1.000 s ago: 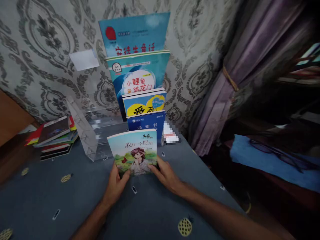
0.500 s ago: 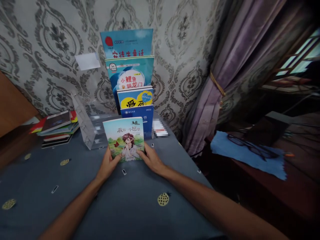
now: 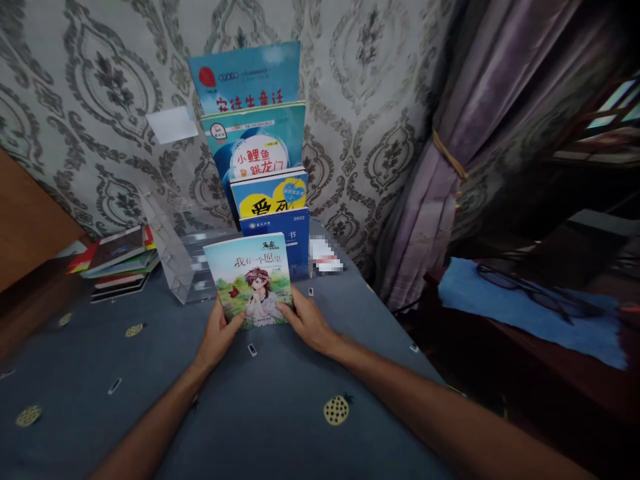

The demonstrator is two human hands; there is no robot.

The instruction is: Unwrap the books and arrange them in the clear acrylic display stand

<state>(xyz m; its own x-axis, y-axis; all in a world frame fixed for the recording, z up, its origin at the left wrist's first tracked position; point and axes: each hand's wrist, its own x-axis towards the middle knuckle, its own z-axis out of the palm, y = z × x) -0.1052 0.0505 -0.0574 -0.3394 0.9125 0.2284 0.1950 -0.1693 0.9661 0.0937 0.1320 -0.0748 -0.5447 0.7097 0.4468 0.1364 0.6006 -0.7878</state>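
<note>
A small paperback book (image 3: 253, 277) with a picture of a child on its cover is held upright, facing me, in both hands. My left hand (image 3: 220, 335) grips its lower left edge, thumb on the cover. My right hand (image 3: 309, 322) grips the lower right edge the same way. Right behind it stands a dark blue book (image 3: 295, 247) marked 2022, partly covered by the paperback. Above that, in rising tiers, show a blue-and-yellow book (image 3: 240, 195), a teal book (image 3: 290, 123) and a tall blue book (image 3: 245, 67). A clear plastic rack (image 3: 167, 247) is around or beside them.
On the left of the table (image 3: 165, 413) lies a pile of books (image 3: 120, 260). A pixelated white item (image 3: 326, 257) lies right of the rack. A purple curtain (image 3: 420, 227) hangs at the right, near a blue cloth (image 3: 525, 313) with eyeglasses (image 3: 515, 283) on it.
The camera view has shifted slightly, so the curtain and blue cloth sit further right. Both hands keep hold of the paperback in front of the rack, nearly unmoved.
</note>
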